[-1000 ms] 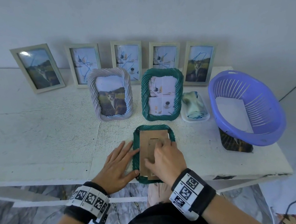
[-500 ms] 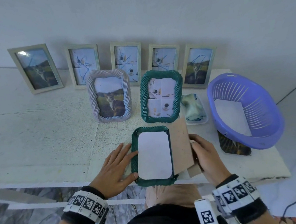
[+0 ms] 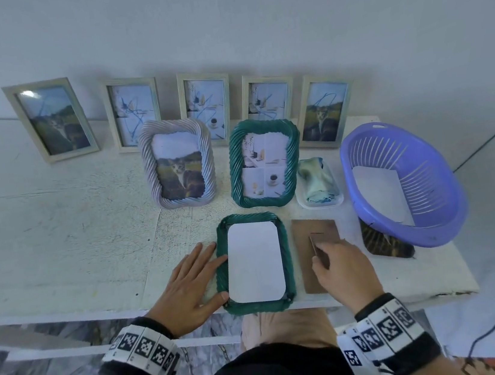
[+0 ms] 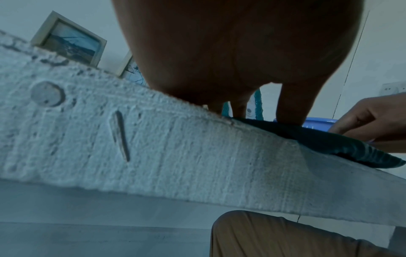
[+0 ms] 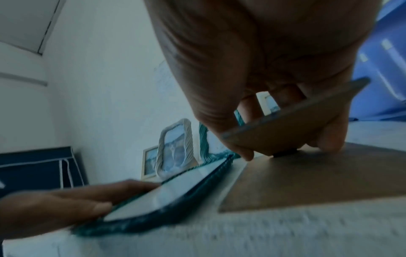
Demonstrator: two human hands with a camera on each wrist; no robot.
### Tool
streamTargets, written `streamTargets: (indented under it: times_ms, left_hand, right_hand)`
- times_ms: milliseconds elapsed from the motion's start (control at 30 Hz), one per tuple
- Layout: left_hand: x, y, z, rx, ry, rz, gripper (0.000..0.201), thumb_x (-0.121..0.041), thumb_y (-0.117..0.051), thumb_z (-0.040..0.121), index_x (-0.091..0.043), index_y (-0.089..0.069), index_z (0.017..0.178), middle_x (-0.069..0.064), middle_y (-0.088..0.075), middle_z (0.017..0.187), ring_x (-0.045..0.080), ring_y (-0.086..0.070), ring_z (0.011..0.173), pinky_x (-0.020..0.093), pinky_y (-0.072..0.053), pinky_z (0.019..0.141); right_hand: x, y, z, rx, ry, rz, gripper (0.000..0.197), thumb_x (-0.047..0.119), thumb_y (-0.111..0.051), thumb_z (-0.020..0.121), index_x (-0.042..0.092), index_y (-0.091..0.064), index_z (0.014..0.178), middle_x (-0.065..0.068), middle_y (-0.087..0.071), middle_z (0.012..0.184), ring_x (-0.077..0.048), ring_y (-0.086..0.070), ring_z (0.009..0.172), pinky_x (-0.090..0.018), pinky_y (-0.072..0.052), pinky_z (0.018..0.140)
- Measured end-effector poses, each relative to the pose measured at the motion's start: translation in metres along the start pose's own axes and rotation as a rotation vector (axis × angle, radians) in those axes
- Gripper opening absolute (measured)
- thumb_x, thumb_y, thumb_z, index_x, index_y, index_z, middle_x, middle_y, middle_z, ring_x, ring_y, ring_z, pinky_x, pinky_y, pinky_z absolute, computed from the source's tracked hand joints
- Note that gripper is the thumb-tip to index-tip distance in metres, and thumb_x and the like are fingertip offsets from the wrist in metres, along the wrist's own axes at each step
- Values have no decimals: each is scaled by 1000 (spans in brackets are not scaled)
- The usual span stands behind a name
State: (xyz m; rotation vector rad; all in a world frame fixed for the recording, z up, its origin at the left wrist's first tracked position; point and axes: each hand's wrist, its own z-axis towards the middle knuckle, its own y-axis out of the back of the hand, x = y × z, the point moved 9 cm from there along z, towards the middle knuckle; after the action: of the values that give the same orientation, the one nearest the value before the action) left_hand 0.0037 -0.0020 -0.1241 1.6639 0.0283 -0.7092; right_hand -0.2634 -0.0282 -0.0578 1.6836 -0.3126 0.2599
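Observation:
A green rope-pattern picture frame (image 3: 287, 257) lies face down at the table's front edge, with a white sheet (image 3: 254, 262) showing in its opening. My left hand (image 3: 196, 283) lies flat beside it, fingers straight and touching its left rim; the left wrist view shows the fingers (image 4: 290, 104) on the frame (image 4: 329, 144). The brown backing board (image 3: 315, 235) lies flat on the table just right of the frame. My right hand (image 3: 328, 258) pinches the board's raised stand flap (image 5: 285, 125) between thumb and fingers above the board (image 5: 318, 173).
A purple basket (image 3: 429, 194) holding a white sheet stands at the right, partly on a photo (image 3: 386, 244). A small white tray (image 3: 301, 202) with cloth sits behind the board. A lilac frame (image 3: 178, 171), a green frame (image 3: 265, 163) and several pale frames (image 3: 50, 120) stand behind.
My right hand has lifted the backing board off the frame, carried it right and set it on the table, uncovering the white sheet. The left hand has stayed at the frame's left rim.

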Motion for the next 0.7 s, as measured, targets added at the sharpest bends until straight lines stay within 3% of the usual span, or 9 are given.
streamTargets:
  times_ms: [133,233,333,467,567,700]
  left_hand:
    - [-1,1,0,-1,-2,-7,74,-73,-24,90,-33,-18,152,-10,2,162,8,14,148,37,0,120]
    - [-1,1,0,5,5,-5,73,-72,-26,90,-34,-17,152,-11,3,162,8,15,147,36,1,120]
    - [-1,1,0,9,9,4,74,-72,-25,89,-34,-16,152,-12,4,161,7,16,147,35,2,120]
    - [0,0,1,8,9,5,74,-71,-27,89,-33,-18,152,-11,3,162,8,15,147,36,1,120]
    - [-1,0,1,11,8,6,74,-71,-27,89,-33,-18,152,-11,3,162,7,16,147,36,1,119]
    - [-1,1,1,7,11,7,73,-71,-27,89,-33,-18,152,-12,2,161,7,15,147,35,1,119]
  right_hand:
    - [2,-20,-2,42,-26,-120,37,35,-49,95,20,-55,128,-10,-54,121,-30,-48,108,-36,-48,83]
    - [5,-18,-6,-13,-7,-240,39,39,-57,88,18,-63,121,-14,-58,115,-35,-51,99,-41,-50,75]
    - [30,-9,-11,-156,169,-245,26,37,-63,82,16,-69,97,-9,-59,102,-31,-54,88,-41,-51,69]
    - [89,-32,-27,-44,551,-144,34,45,-57,82,18,-69,97,0,-58,103,-21,-53,90,-32,-52,71]
    - [104,-56,-29,67,619,-221,45,57,-55,73,21,-67,97,1,-59,103,-22,-53,89,-35,-51,71]
    - [102,-62,-28,91,621,-203,41,49,-62,77,21,-62,106,1,-58,103,-22,-53,88,-37,-52,71]
